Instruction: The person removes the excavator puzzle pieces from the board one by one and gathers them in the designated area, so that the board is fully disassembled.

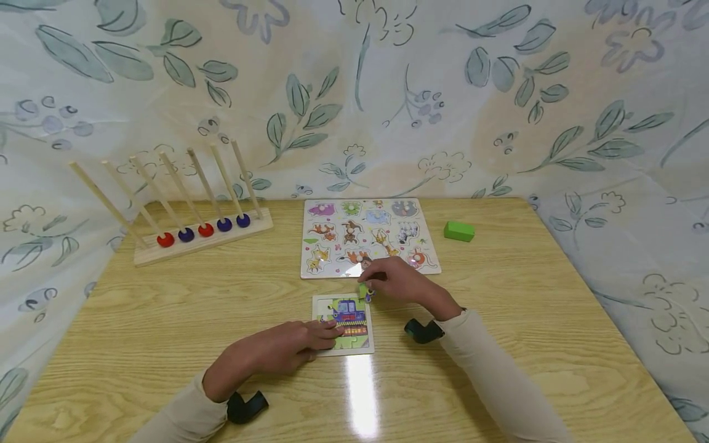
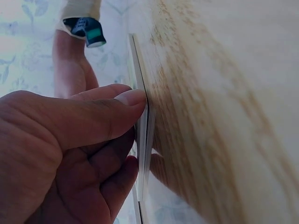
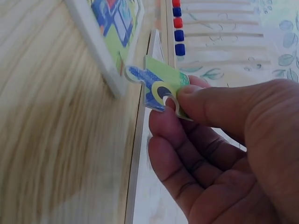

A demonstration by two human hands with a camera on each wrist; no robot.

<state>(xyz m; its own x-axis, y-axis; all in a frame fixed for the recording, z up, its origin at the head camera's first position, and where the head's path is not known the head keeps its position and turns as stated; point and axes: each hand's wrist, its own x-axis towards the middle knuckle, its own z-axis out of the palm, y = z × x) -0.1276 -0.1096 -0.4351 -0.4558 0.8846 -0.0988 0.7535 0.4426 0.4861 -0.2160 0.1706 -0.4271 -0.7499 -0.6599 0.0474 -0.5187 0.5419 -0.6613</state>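
A small framed jigsaw puzzle (image 1: 362, 352) with a blue vehicle picture lies on the table, a pale gap showing at its upper left. Across its left side rest the fingers of my left hand (image 1: 277, 344); in the left wrist view the thumb tip touches the edge of the frame (image 2: 144, 126). My right hand (image 1: 396, 280) pinches a green, blue and yellow jigsaw piece (image 3: 159, 84) between thumb and fingers, over the puzzle's upper right corner. A knob and a notch show on the piece's outline.
Behind the puzzle lies an animal peg board (image 1: 371, 271) with several knobbed pieces. A wooden rack (image 1: 252, 229) with upright rods and red and blue beads stands at the back left. A green block (image 1: 459, 231) sits at the back right, before a floral cloth (image 1: 354, 92).
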